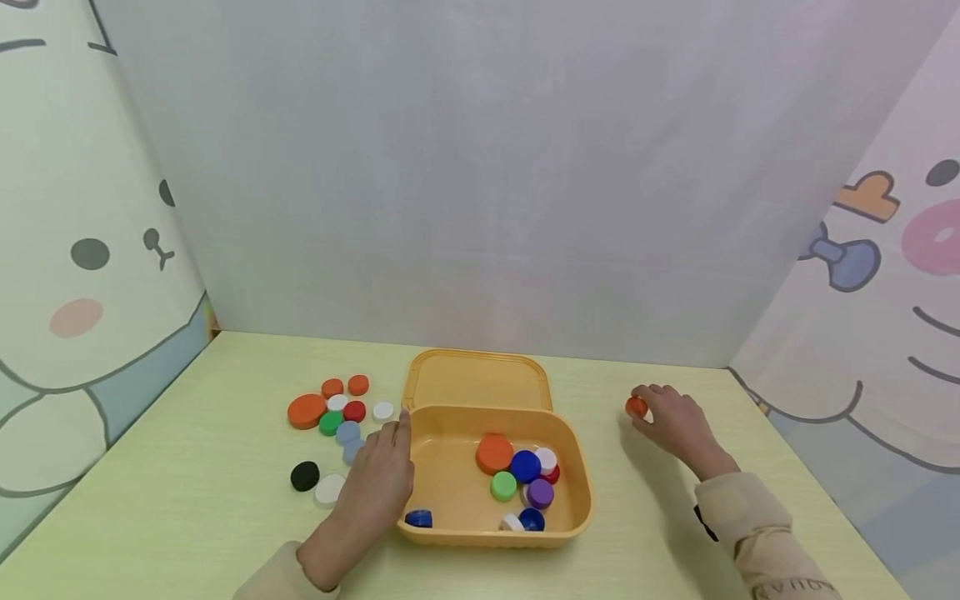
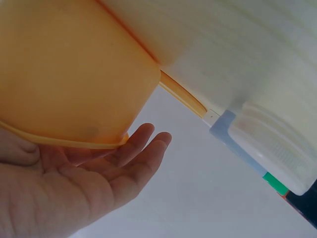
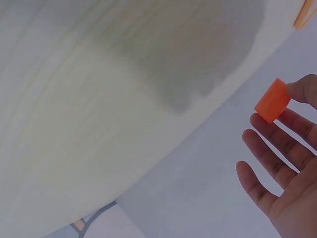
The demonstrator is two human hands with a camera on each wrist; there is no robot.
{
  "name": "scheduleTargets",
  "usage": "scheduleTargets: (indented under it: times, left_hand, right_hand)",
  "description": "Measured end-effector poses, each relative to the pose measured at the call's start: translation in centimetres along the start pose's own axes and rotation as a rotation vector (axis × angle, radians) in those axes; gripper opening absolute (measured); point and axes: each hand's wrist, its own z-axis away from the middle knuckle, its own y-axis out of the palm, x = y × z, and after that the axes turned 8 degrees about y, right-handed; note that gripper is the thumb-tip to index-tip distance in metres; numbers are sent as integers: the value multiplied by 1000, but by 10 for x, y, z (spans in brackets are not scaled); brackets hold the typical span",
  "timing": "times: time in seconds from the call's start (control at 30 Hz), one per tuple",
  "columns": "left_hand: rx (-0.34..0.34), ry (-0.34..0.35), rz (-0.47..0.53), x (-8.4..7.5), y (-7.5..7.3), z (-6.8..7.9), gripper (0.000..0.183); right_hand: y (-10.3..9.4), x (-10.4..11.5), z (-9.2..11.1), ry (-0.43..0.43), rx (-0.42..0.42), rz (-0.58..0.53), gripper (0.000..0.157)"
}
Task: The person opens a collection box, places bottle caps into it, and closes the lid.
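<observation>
My right hand point(image 1: 675, 427) pinches an orange bottle cap point(image 3: 273, 100) between thumb and fingertips. It is raised over the right part of the table, with its shadow below. The other fingers of that hand are spread in the right wrist view. My left hand point(image 1: 378, 471) rests along the left rim of a yellow-orange plastic box point(image 1: 581, 467), its fingers fairly straight. Inside the box lie several caps, among them a large orange cap point(image 1: 495, 454), a blue cap point(image 1: 525, 466), a light green cap point(image 1: 503, 486) and a purple cap point(image 1: 540, 493).
Behind the box lies a flat yellow-orange lid point(image 1: 480, 379). Left of my left hand, several loose caps lie on the table point(image 1: 187, 467), including a large orange cap point(image 1: 307, 411), a green cap point(image 1: 331, 422) and a black cap point(image 1: 305, 476). A pale curtain point(image 1: 480, 183) hangs behind the table.
</observation>
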Motion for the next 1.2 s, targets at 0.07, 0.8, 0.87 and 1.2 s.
scheduleTargets:
  times: [0.07,0.8,0.87,1.2]
  left_hand:
    - [-1,-4,1,0,0,0,61]
    - [7,-6,-14,-1,-2,0,61]
    - [11,-10,-10,-2,-2,0,61]
    - [17,-23,4,-2,-2,0,62]
  right_hand:
    - [-4,9,2,-25,-37,0,29]
    - [-40,105,32,-308,-233,-10,33]
    - [-42,113,34,-326,-228,-11,32]
    - [-38,147,49,-424,-111,6,34]
